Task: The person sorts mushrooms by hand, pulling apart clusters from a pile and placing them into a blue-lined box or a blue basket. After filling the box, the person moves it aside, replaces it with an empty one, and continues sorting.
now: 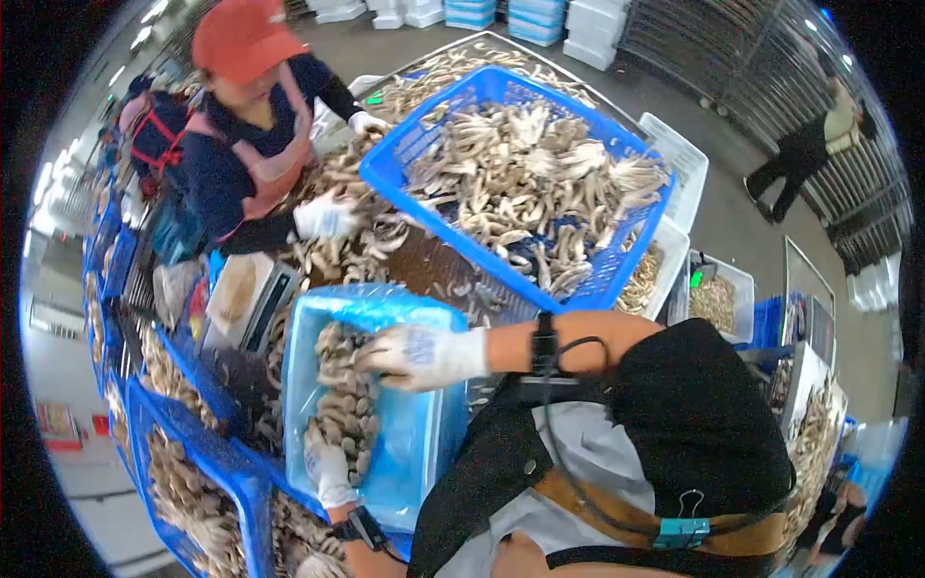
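Observation:
A light blue tub (424, 462) lined with clear blue plastic stands in front of me, with a row of grey-brown mushrooms (345, 414) along its far side. My right hand (414, 358), in a white glove, has its fingers curled on the mushrooms at the upper end of the row. Lower down, my left hand (330, 467), gloved too, is closed against the mushrooms at the tub's side wall. Its fingertips are partly hidden among them.
A large blue basket (453, 236) heaped with mushrooms rests on the worktable. Across from me a co-worker in a red cap (236, 43) handles loose mushrooms with gloved hands. A white scale (246, 299) sits beyond the tub; blue crates (255, 501) of mushrooms line the lower left.

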A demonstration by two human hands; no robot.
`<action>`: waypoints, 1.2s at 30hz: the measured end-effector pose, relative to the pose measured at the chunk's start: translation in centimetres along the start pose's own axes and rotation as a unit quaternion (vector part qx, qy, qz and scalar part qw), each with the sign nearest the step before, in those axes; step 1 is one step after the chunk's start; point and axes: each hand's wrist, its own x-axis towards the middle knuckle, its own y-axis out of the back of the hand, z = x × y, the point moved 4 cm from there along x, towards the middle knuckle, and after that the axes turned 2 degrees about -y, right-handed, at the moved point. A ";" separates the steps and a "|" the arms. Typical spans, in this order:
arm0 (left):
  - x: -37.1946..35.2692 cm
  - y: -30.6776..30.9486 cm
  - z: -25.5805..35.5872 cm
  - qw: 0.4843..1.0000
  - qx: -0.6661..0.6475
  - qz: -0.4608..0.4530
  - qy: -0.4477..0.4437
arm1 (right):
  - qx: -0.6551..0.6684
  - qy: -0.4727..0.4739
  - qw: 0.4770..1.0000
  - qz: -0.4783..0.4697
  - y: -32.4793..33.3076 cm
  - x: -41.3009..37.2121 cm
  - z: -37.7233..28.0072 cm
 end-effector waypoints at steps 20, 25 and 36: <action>-3.8 4.7 8.0 0.992 -0.029 0.118 0.027 | -0.486 -0.631 0.520 -0.309 33.7 -28.7 24.3; -4.1 7.2 12.7 0.980 -0.027 0.197 -0.007 | -0.416 -0.636 0.514 -0.398 34.0 -31.4 27.9; -6.6 4.3 25.1 0.884 -0.402 -0.131 -0.198 | -0.486 -0.320 0.805 -0.114 36.3 -19.7 15.9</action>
